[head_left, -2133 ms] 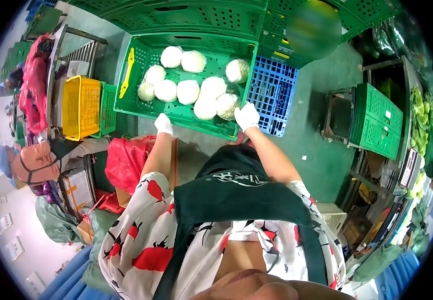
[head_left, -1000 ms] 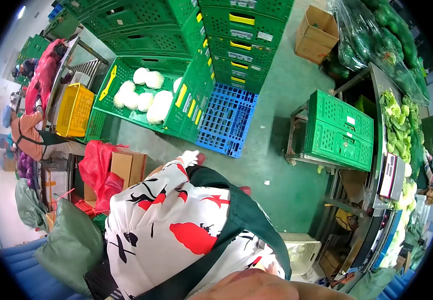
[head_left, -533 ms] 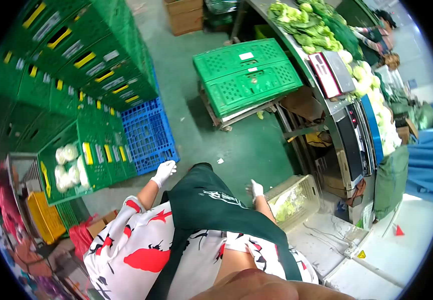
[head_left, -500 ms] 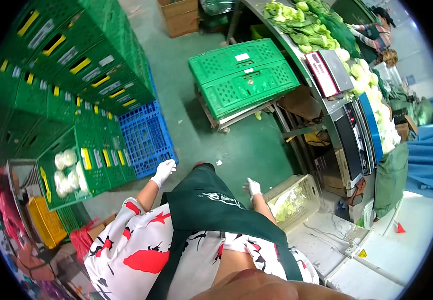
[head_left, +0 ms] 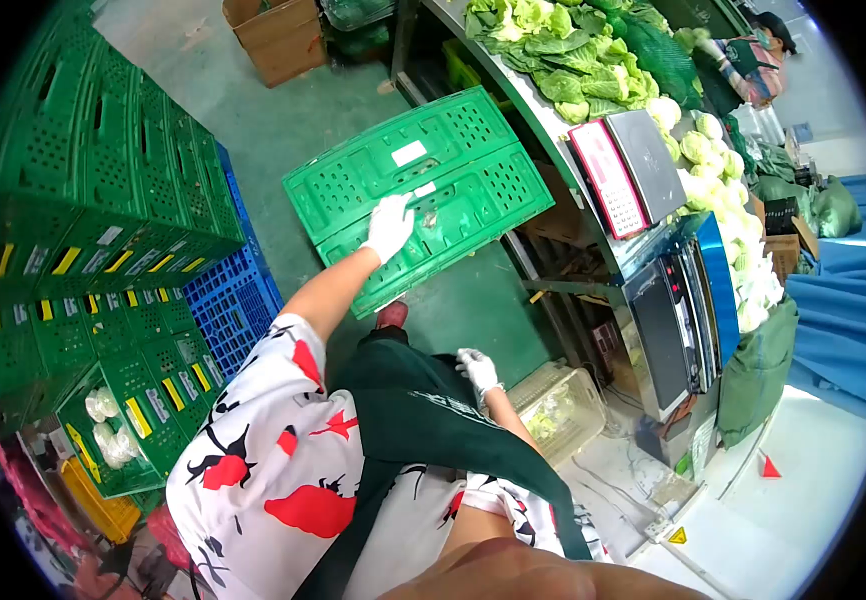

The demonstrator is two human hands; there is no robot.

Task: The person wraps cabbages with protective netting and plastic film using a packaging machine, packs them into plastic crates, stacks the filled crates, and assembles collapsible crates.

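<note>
My left hand (head_left: 390, 228), in a white glove, is stretched forward over the green plastic crates (head_left: 348, 190), which lie side by side on a low stand. Its fingers are extended and reach the near crate's top edge; whether they press on it I cannot tell. White labels (head_left: 409, 153) are stuck on the crates. My right hand (head_left: 477, 370), also gloved, hangs by my dark green apron (head_left: 423, 420) with fingers loosely apart and nothing in them. A beige basket (head_left: 558, 415) holding leaf scraps is near it.
Tall stacks of green crates (head_left: 103, 170) rise at left on a blue pallet (head_left: 238, 310). One crate holds white wrapped vegetables (head_left: 113, 440). On the right, a bench carries leafy greens (head_left: 578, 60), cabbages (head_left: 703, 150) and a scale (head_left: 608, 175). A co-worker (head_left: 743, 65) stands beyond it.
My left hand has moved from beside the blue pallet, forward and right, onto or over the green crates. My body has come closer to them. The right hand stays low at my side.
</note>
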